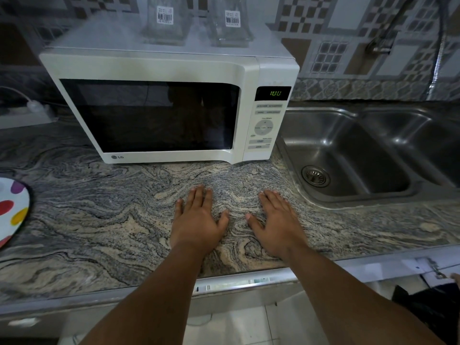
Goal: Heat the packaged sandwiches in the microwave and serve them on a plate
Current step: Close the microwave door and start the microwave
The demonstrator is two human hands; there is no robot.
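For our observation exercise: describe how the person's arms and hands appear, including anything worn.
Both arms are bare in view, with no sleeves showing. The left hand and right hand wear no gloves, and no rings, watch or bracelets are visible. The fingernails look short and unpainted.

Dim even light, blurred top, warped edges

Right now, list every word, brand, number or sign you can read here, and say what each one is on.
"LG": logo on the lower left front of the microwave.
Green digits on the microwave's display: lit, but too blurred to read for certain.
Button labels on the control panel: too small and blurred to read.
Barcode stickers on the two clear containers on top of the microwave: print too small to read.
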